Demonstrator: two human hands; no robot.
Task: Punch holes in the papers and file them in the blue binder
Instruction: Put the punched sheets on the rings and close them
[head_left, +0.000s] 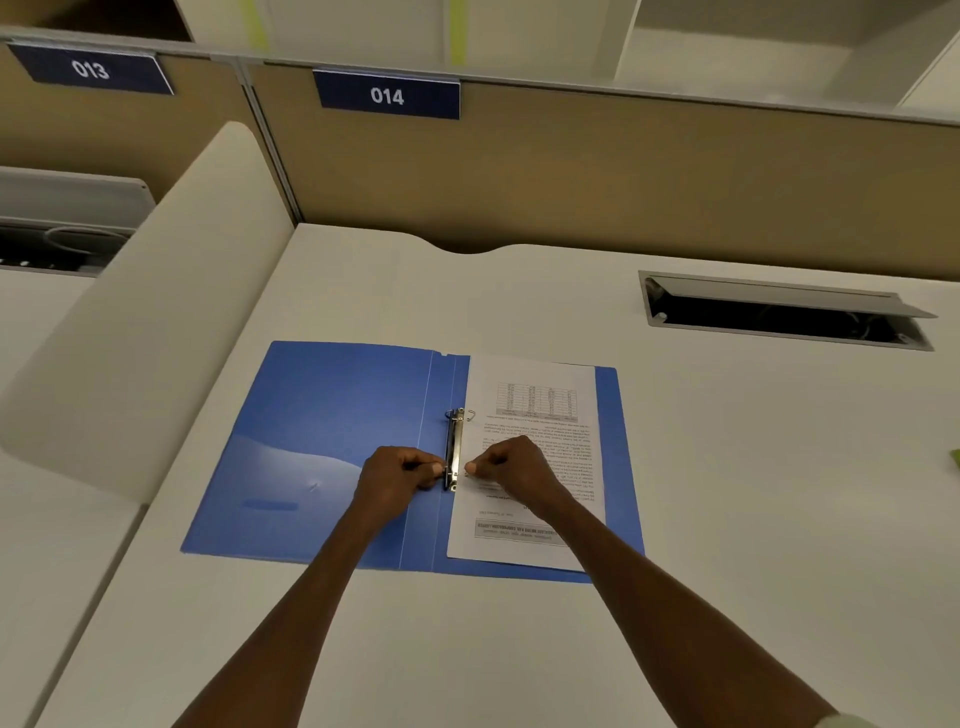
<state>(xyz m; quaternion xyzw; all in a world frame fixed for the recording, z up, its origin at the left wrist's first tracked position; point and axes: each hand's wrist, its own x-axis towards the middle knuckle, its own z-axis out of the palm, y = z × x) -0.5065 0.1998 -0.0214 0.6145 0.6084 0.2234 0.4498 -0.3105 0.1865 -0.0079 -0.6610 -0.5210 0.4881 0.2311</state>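
Between our two sets of curled fingertips stands the ring mechanism (454, 449) of the blue binder (322, 447), a dark metal strip with one ring at its far end and one at the near end. Our left hand (397, 475) pinches the near ring from the left side, and our right hand (511, 467) pinches its other half from the right; both hands are clenched around that small ring, knuckles up. Under our right hand lie the printed papers (530, 415), stacked on the binder's right cover, their left edge at the mechanism; whether the holes sit on the rings we cannot tell. Left of our left fingers spreads the open left cover, flat on the white desk (727, 493). Beyond the fingers, far right, a cable hatch (779, 312) is set into the desk with its lid raised. Farther back, a tan partition (623, 171) carries a blue label reading 014 (387, 95), with another reading 013 (91, 69) to the left.
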